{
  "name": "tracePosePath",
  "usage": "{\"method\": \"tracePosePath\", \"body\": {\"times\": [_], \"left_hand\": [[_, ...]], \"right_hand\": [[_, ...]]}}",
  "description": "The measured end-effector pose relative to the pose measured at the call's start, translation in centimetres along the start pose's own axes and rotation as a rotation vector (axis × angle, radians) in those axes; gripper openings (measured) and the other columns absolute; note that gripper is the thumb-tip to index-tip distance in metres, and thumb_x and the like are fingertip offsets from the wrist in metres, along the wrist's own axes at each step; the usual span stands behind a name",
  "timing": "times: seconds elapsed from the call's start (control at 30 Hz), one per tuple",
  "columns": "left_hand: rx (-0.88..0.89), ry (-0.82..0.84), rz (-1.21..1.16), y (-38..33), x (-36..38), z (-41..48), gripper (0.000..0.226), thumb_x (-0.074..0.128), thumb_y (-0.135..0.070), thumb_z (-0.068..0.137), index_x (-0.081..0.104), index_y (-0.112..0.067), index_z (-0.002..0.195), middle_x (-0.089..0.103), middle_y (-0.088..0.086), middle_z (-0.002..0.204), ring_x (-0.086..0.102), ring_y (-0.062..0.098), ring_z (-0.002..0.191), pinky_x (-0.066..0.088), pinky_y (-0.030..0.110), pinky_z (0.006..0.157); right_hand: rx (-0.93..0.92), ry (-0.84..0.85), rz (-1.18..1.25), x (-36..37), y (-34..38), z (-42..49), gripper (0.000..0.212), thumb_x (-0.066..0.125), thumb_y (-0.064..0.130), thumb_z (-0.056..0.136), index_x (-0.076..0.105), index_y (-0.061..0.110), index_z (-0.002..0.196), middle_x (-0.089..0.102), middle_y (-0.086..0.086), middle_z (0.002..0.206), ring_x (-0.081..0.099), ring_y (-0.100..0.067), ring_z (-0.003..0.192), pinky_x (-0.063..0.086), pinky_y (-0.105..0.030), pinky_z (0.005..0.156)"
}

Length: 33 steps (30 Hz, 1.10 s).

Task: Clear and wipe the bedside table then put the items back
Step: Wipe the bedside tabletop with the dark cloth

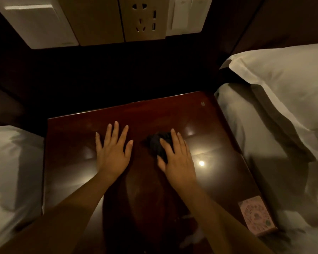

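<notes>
Two hands are on the tabletop: left hand flat, fingers spread wide; right hand pressing a dark cloth mid-tabletop with near-straight fingers. Wiping looks underway; a pink box sits at the near right corner, and returning items is left.

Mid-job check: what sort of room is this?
Probably a twin hotel bedroom: a dark wooden bedside table stands between a left bed and a right bed, both white-sheeted, below a wall panel with switches, socket and USB ports.
</notes>
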<state>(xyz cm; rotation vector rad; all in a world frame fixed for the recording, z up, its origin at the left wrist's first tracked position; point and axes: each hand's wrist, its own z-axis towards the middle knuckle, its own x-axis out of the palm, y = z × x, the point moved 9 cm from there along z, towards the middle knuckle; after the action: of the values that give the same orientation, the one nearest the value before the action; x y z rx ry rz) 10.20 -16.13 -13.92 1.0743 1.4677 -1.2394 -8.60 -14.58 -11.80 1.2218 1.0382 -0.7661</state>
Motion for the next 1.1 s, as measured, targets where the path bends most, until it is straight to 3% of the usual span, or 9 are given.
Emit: {"method": "tracePosePath", "body": {"times": [0.1, 0.27, 0.53, 0.63, 0.87, 1.1], "left_hand": [[0.001, -0.022, 0.021, -0.2, 0.1, 0.0, 0.063, 0.007, -0.052, 0.091, 0.017, -0.028, 0.149, 0.011, 0.003, 0.16, 0.004, 0.019, 0.149, -0.002, 0.051, 0.118], [0.002, -0.028, 0.031, -0.2, 0.1, -0.1, 0.062, 0.009, -0.05, 0.092, 0.02, -0.026, 0.148, 0.016, 0.005, 0.16, 0.008, 0.02, 0.149, 0.001, 0.052, 0.118], [0.008, -0.003, 0.04, -0.4, -0.2, 0.1, 0.058, 0.017, -0.046, 0.094, 0.026, -0.024, 0.147, 0.022, 0.007, 0.158, 0.014, 0.024, 0.148, 0.008, 0.056, 0.117], [0.008, 0.016, 0.042, -0.2, 0.0, 0.1, 0.058, 0.015, -0.048, 0.094, 0.022, -0.026, 0.148, 0.018, 0.005, 0.159, 0.01, 0.022, 0.149, 0.004, 0.054, 0.118], [0.008, 0.001, 0.044, -0.2, 0.2, 0.1, 0.056, 0.017, -0.047, 0.095, 0.024, -0.025, 0.147, 0.021, 0.007, 0.158, 0.013, 0.023, 0.148, 0.006, 0.055, 0.117], [0.002, 0.01, 0.061, -0.4, 0.4, 0.1, 0.057, 0.016, -0.046, 0.095, 0.022, -0.025, 0.148, 0.019, 0.007, 0.159, 0.012, 0.024, 0.148, 0.008, 0.057, 0.117]], "right_hand": [[0.044, -0.018, 0.036, 0.3, 0.1, 3.3, 0.055, 0.054, 0.034, 0.088, 0.038, 0.024, 0.139, 0.018, -0.014, 0.157, 0.016, -0.032, 0.145, 0.019, -0.045, 0.118], [0.01, 0.022, 0.088, 2.0, 2.8, 7.5, 0.059, 0.044, 0.048, 0.091, 0.02, 0.037, 0.144, 0.007, -0.01, 0.159, 0.003, -0.032, 0.146, 0.012, -0.045, 0.118], [0.045, -0.109, 0.024, 0.9, 0.7, 11.9, 0.049, 0.051, 0.036, 0.09, 0.044, 0.023, 0.136, 0.033, -0.019, 0.15, 0.029, -0.037, 0.139, 0.021, -0.045, 0.117], [0.142, -0.116, -0.037, -0.4, -2.9, 13.2, 0.049, 0.047, 0.036, 0.09, 0.042, 0.022, 0.137, 0.031, -0.02, 0.151, 0.028, -0.036, 0.14, 0.016, -0.043, 0.118], [0.296, -0.173, -0.145, -5.0, -10.7, 13.1, 0.051, 0.046, 0.038, 0.091, 0.041, 0.016, 0.137, 0.034, -0.022, 0.148, 0.031, -0.037, 0.138, 0.02, -0.048, 0.117], [0.284, -0.17, -0.049, -4.2, -9.1, 13.9, 0.055, 0.051, 0.045, 0.087, 0.045, 0.013, 0.132, 0.025, -0.02, 0.153, 0.02, -0.037, 0.142, 0.02, -0.045, 0.117]]}}
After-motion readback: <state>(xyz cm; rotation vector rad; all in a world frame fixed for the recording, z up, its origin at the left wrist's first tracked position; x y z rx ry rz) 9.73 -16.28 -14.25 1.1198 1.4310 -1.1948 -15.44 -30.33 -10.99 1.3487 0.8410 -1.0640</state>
